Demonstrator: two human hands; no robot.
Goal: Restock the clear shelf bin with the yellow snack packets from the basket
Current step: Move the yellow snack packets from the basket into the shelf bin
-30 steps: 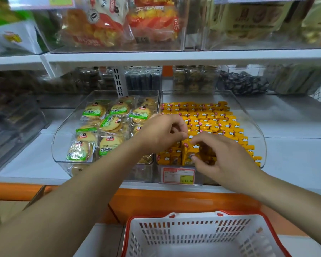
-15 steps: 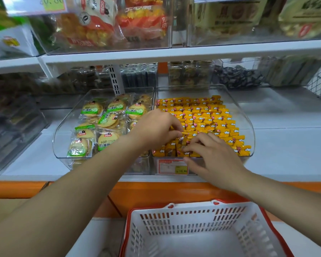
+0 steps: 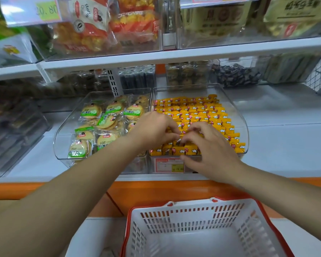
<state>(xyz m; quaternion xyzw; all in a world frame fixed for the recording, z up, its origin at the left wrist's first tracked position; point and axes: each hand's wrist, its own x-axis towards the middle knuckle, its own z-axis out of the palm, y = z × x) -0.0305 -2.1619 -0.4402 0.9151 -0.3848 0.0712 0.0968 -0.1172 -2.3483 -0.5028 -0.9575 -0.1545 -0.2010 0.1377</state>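
My left hand (image 3: 152,130) and right hand (image 3: 209,147) pinched yellow packets (image 3: 193,108) in the near row of the clear bin (image 3: 244,127); a tug could spill neighbours forward.

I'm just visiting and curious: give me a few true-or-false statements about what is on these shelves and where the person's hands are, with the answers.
1. Both the left hand and the right hand are over the yellow snack packets in the clear shelf bin. True.
2. The basket is piled high with yellow packets. False: the part in view holds none.
3. The neighbouring bin to the left holds round biscuits with green labels. True.
4. The clear shelf bin stands on the top shelf. False: it stands on the lower shelf, beneath the upper shelf.
5. A price label sits on the front of the clear shelf bin. True.
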